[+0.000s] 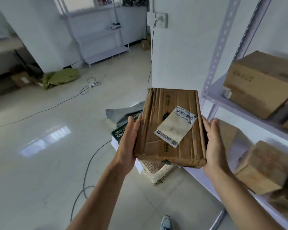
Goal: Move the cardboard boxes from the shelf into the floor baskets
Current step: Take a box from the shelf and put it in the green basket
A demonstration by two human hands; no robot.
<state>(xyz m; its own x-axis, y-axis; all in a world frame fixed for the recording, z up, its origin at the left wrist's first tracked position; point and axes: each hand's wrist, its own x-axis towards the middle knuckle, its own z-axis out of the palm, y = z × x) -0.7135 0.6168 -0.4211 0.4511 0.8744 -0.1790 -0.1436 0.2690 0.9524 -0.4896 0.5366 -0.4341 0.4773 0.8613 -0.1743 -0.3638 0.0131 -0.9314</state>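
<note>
You've got the flat cardboard box (163, 130) clamped between both hands, off the shelf (239, 103) and in the air right above the floor baskets. Left hand (129, 141) is flat on its left edge and right hand (214, 146) flat on its right edge, fingers straight, not curled. Shipping label (175, 127) faces up. Green basket (119, 133) and cream basket (155, 171) sit below. Two more boxes (259, 83) (263, 168) are on the shelf.

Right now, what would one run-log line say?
phase: carrying | flat brown cardboard box: pressed between left hand and right hand | below: cream perforated plastic basket | white metal shelf: more cardboard boxes
</note>
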